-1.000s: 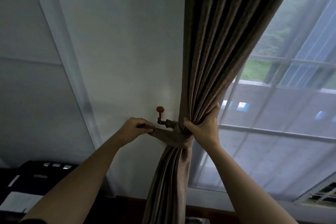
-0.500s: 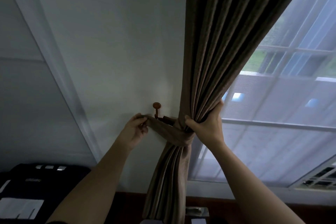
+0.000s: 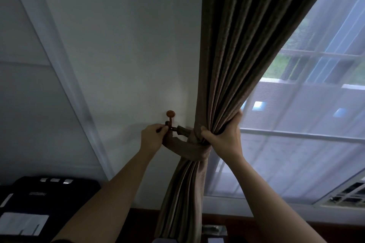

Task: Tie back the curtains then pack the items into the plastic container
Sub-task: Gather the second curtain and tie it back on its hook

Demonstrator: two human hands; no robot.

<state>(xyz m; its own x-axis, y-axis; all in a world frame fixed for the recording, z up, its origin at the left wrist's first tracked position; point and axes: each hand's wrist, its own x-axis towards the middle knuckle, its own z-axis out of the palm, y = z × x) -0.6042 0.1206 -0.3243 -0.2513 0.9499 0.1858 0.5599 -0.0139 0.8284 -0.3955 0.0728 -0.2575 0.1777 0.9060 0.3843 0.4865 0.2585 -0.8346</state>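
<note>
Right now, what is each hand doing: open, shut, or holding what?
Left hand: pinches the end of the tieback at the wall hook.
Right hand: grips the gathered brown curtain just above the tieback.

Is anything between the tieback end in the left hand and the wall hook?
Nothing visible. The left hand pinches the tieback end right against the hook; only its own fingers cover the contact. The right hand holds the curtain clear, to the right.

Matt brown cloth curtain (image 3: 233,61); glossy wooden hook (image 3: 170,115); smooth wall (image 3: 122,49).
</note>
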